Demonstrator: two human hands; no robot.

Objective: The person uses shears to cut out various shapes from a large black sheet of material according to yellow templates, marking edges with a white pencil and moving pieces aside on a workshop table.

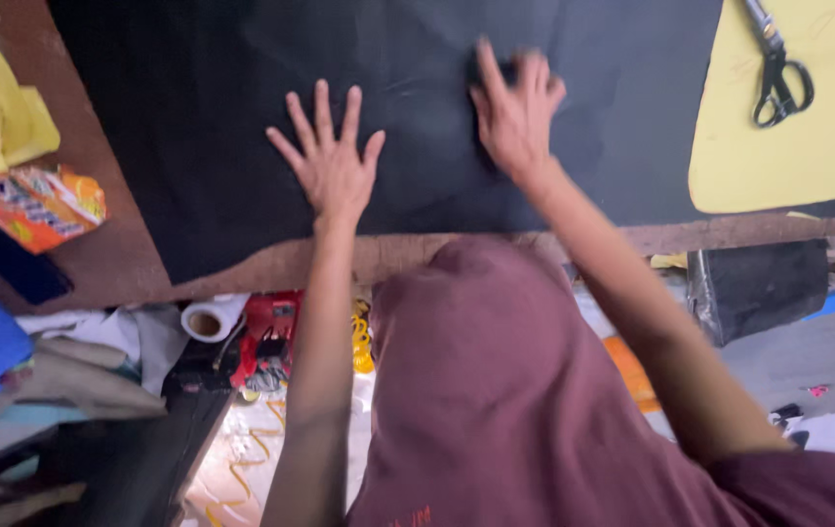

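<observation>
The left hand [333,168] lies flat with fingers [322,105] spread and released on the black fabric [203,127] covering the middle of the desk [96,263]; the right hand [515,115] presses the same fabric, motion-blurred, fingers open, grasping nothing. Black-handled scissors [776,70] rest on a yellow sheet [788,156] at the desk's right edge, their tips cut off; an orange packet [35,205] sits near the left edge.

A brown wooden table [115,263] carries black fabric [242,107] under both hands, a yellow sheet [808,146] right of them, and an orange packet [37,205] far left.
</observation>
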